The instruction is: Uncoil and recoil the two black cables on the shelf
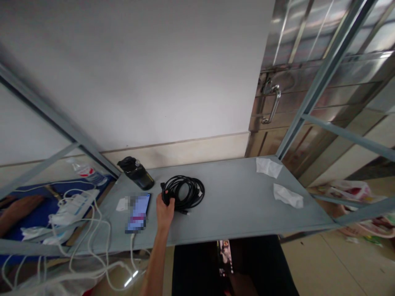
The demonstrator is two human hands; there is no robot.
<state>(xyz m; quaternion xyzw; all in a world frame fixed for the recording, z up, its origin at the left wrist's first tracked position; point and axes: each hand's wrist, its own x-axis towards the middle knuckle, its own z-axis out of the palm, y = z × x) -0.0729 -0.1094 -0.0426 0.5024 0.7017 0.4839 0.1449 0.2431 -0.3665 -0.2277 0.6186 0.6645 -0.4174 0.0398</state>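
Observation:
My left hand (pixel 166 207) reaches up from the bottom edge, with its fingers closed on the left side of a coil of black cable (pixel 193 199). The coil lies in several loops on the grey tabletop (pixel 228 197), and connector ends stick out of it. To the left of the hand lies a phone (pixel 138 211) with a lit, partly blurred screen and a white cable at its lower end. Behind the phone a black bottle (pixel 137 173) leans or lies tilted. My right hand cannot be made out in the picture.
Two crumpled white tissues (pixel 268 167) lie at the right. Tangled white cables (pixel 92 230) run over the left edge by a white power strip (pixel 82 205). Another person's hand (pixel 27 207) rests on a blue surface. Metal posts (pixel 304 111) frame the table; a basket (pixel 364 222) stands right.

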